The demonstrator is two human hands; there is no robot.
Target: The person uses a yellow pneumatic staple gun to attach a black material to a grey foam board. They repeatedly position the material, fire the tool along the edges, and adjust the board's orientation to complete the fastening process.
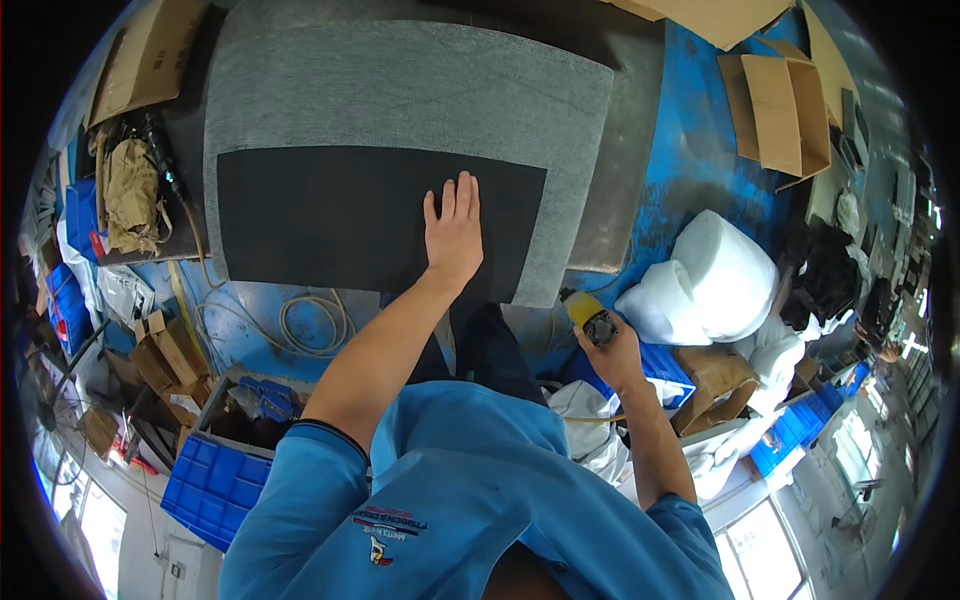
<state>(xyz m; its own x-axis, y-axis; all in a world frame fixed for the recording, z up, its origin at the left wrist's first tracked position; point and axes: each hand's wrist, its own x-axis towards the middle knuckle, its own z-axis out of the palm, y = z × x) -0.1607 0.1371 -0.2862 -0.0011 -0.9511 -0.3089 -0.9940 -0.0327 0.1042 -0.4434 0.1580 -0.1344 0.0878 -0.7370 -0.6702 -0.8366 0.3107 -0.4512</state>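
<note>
My left hand (455, 232) lies flat on a black rectangular sheet (330, 215), its fingers stretched out toward the sheet's far edge. The sheet rests on a larger grey, scuffed-looking panel (400, 85), which shows beyond it and at its right. To the right of the panel, my right hand (615, 355) is wrapped round a small yellow tool with a dark rounded part (598, 328). The tool is held off the panel, beyond its near right corner. Its exact kind I cannot make out, since my fingers cover part of it.
Bubble-wrap-like white rolls (715, 280) stand at the right, near an open cardboard box (780, 115). A coiled hose (310, 325) lies on the blue floor past the panel's near edge. Blue crates (215, 490) and a crumpled brown paper bundle (132, 195) are at the left.
</note>
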